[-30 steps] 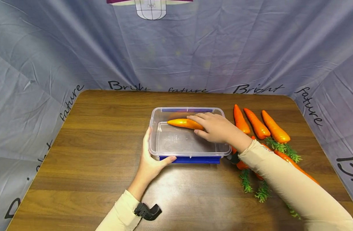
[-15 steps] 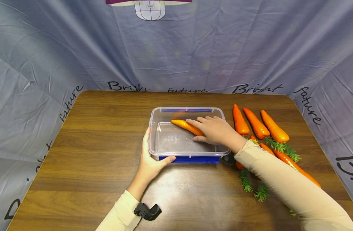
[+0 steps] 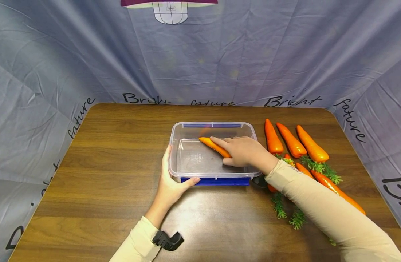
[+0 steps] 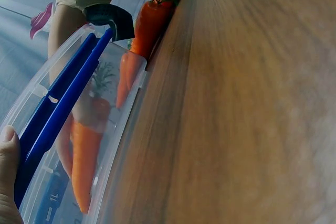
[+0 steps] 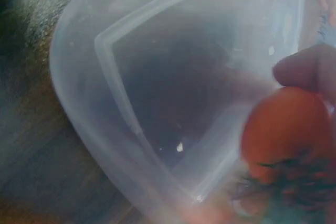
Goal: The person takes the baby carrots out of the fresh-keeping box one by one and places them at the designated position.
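Note:
A clear plastic food container [image 3: 193,174] with blue clip latches [image 3: 223,181] stands lidless at the table's middle. My left hand [image 3: 170,185] holds its near left corner, fingers along the side wall and thumb [image 4: 9,150] over the front latch. Inside, my right hand [image 3: 246,151] grips an orange carrot [image 3: 215,146] by its thick end, index finger along the top. The carrot's tip points up and left. Through the wall, the left wrist view shows the carrot [image 4: 85,156] low in the container. The right wrist view catches its blunt end [image 5: 286,129] and blurred green leaves.
Three carrots [image 3: 292,140] lie in a row right of the container. More carrots [image 3: 338,189] with green tops [image 3: 298,218] lie nearer, partly under the right sleeve [image 3: 321,203]. A fabric curtain [image 3: 200,69] surrounds the wooden table [image 3: 105,174].
My right hand has shifted slightly toward me inside the container. The carrot has swung from nearly crosswise to slanted, its tip moving right. My left hand stays on the container.

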A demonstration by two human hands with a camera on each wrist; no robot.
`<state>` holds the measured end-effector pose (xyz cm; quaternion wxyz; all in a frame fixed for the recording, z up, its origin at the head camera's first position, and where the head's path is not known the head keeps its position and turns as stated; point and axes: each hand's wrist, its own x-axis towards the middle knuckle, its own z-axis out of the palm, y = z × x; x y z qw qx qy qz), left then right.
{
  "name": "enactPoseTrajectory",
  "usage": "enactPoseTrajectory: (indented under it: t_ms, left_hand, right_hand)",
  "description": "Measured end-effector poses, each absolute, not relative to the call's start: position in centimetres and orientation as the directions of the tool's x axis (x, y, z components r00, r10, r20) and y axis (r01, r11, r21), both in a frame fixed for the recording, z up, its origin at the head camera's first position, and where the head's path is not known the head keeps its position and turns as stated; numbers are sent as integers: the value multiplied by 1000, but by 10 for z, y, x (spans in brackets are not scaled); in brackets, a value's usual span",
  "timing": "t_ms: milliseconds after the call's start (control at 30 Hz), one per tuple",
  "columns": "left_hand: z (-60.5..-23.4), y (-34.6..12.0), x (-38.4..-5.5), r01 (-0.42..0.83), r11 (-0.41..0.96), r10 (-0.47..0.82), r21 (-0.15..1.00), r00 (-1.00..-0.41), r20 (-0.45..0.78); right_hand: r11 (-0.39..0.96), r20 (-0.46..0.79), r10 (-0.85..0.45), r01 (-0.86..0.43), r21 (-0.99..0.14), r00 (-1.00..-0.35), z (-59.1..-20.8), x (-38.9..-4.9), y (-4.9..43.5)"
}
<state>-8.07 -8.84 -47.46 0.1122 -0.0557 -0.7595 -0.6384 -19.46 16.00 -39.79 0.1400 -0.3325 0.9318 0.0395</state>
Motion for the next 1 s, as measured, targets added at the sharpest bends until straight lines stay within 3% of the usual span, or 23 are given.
enactPoseTrajectory:
  t_ms: [200, 700, 1000]
  left_hand:
    - [-474, -87, -80, 234, 185, -59, 955, -967, 248]
    - [-474, -87, -80, 236, 175, -63, 956, -966, 250]
    - [-475, -87, -80, 226, 179, -69, 958, -968, 241]
  right_hand:
    - [783, -267, -612, -618, -71, -744, -393, -192, 160]
    - [715, -57, -695, -679, -169, -717, -355, -167, 172]
    - [798, -26, -593, -583, -155, -805, -321, -153, 199]
